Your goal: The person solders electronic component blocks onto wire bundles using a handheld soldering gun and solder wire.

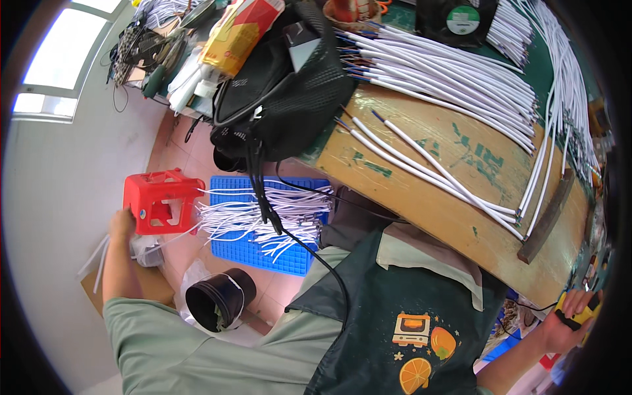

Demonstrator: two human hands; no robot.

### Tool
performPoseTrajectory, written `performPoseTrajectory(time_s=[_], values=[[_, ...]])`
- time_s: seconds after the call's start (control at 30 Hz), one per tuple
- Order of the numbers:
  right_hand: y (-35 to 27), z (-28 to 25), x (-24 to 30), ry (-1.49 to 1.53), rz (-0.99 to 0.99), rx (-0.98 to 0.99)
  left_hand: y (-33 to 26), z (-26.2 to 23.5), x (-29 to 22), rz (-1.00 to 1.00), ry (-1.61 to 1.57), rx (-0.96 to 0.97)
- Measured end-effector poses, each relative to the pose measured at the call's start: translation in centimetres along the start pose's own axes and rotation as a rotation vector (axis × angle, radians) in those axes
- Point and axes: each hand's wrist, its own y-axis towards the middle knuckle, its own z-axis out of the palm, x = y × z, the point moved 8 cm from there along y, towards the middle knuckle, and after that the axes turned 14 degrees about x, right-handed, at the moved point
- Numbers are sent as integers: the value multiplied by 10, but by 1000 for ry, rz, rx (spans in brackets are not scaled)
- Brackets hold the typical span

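Note:
My left hand (122, 225) is stretched out to the far left, fingers curled, beside a red plastic stool (137, 197). Two white cables (100, 263) trail from the hand on its wall side; its fingertips are partly hidden. At the right edge, my right hand (565, 329) wraps round a yellow-and-black handled hand tool (579, 309); its working end is out of clear sight. Many cut white cables (263, 214) lie across a blue plastic grid mat (260, 255), to the right of the stool. Three loose cables (428, 168) rest on the cardboard-topped bench (421, 125).
A black bucket (220, 299) stands near my left arm, with a cardboard sheet (95, 289) by the wall. On the bench are a black bag (283, 92) with hanging straps, a thick cable bundle (454, 79) and a dark curved bar (546, 220). A black cord (322, 257) crosses before me.

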Motion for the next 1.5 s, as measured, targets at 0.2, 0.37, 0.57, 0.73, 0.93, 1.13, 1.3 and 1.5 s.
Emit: performPoseTrajectory(time_s=[0.2,0.37,0.57,0.73,0.93,1.13,1.3,1.5], values=[[12,23,-11,72,25,85,2,-14,-70,178,61,-49],[13,24,-2,45,14,106,-10,49,-244,441,8,188],[6,9,16,-16,11,89,-52,115,-399,709,-542,121],[-3,5,25,4,13,63,-70,102,-475,889,-625,149],[-21,4,31,-9,-15,-29,-97,50,-508,991,-619,58],[-41,-9,42,-9,-30,-76,-159,-38,-545,1205,-982,108],[-49,-2,47,-20,-70,-83,-238,-137,-515,1419,-899,-74],[-51,10,55,-47,-126,-133,-301,-145,-564,1747,-774,320]])
